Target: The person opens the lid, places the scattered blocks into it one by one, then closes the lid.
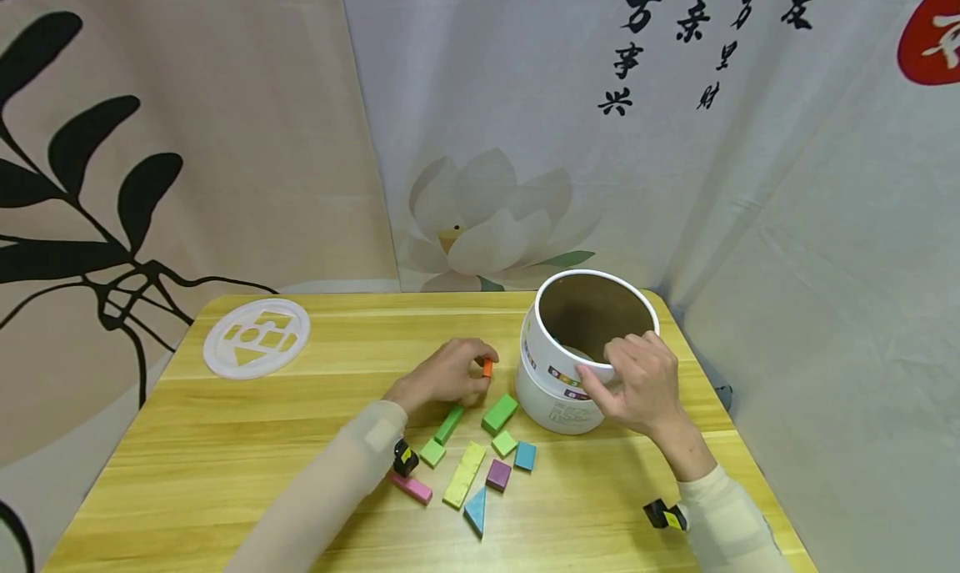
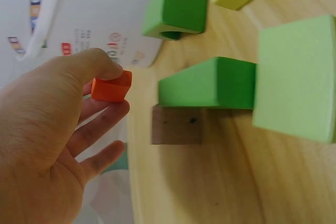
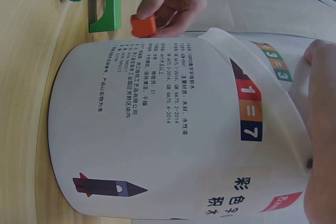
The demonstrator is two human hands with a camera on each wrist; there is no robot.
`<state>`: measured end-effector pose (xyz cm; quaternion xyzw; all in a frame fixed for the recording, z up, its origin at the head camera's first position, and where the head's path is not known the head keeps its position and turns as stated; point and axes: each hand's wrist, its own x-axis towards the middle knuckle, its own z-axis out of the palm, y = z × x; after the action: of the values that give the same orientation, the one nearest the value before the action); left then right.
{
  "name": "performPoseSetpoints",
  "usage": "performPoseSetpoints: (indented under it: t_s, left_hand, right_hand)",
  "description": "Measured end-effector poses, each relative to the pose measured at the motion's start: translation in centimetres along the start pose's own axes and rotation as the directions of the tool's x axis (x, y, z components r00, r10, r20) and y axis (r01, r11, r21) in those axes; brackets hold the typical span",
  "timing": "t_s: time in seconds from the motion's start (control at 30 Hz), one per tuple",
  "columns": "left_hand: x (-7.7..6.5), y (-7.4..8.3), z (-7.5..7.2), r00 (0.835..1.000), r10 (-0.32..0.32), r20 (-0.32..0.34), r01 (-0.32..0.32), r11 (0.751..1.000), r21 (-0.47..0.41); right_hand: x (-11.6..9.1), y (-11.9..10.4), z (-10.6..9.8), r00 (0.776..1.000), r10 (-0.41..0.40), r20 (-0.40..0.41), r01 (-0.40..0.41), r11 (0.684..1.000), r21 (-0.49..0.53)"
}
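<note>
My left hand (image 1: 447,373) pinches a small orange block (image 2: 111,88) between thumb and fingers, just left of a white bucket (image 1: 551,404). My right hand (image 1: 643,387) grips the bucket's near right rim, thumb outside; its other fingers are partly hidden. The bucket is tilted slightly towards me, and its inner bottom is mostly out of sight. Below my left hand lie a green block with a curved cutout (image 1: 498,414), a long green block (image 1: 448,424) and a light green block (image 1: 432,453). In the left wrist view, a brown block (image 2: 177,125) shows beside the long green one.
Nearer me lie a yellow block (image 1: 465,474), a purple block (image 1: 498,475), a blue square block (image 1: 525,456), a blue triangle (image 1: 476,513) and a pink block (image 1: 413,489). A white lid with shaped holes (image 1: 216,352) rests at the table's far left. Curtains hang behind.
</note>
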<state>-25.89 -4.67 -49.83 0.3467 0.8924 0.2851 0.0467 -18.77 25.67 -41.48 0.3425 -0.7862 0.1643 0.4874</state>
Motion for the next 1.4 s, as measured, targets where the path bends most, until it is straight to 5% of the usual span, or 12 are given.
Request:
performPoseSetpoints:
  t_s: [0.37, 0.57, 0.8, 1.07, 1.4]
  left_hand:
    - [-0.4, 1.6, -4.1, 0.980, 0.123, -0.159, -0.123, 0.992, 0.010]
    - [-0.2, 2.6, -6.5, 0.938, 0.216, -0.271, -0.208, 0.976, 0.055]
    - [0.3, 4.2, -8.7, 0.868, 0.333, -0.367, -0.331, 0.941, 0.072]
    - [1.5, 6.6, -10.5, 0.812, 0.412, -0.413, -0.409, 0.907, 0.099]
    - [4.1, 9.7, -11.7, 0.787, 0.477, -0.390, -0.468, 0.875, 0.126]
  right_hand:
    - [-0.1, 0.1, 0.0, 1.000, -0.003, -0.003, 0.003, 1.000, 0.003]
    - [0.0, 0.1, 0.1, 1.000, -0.004, -0.004, 0.004, 1.000, 0.002]
    - [0.0, 0.1, 0.1, 1.000, -0.003, -0.001, 0.003, 1.000, 0.004]
    - [0.0, -0.1, 0.0, 1.000, -0.001, -0.006, 0.001, 1.000, 0.006]
    - [0.0, -0.1, -0.1, 1.000, -0.005, -0.007, 0.006, 1.000, 0.004]
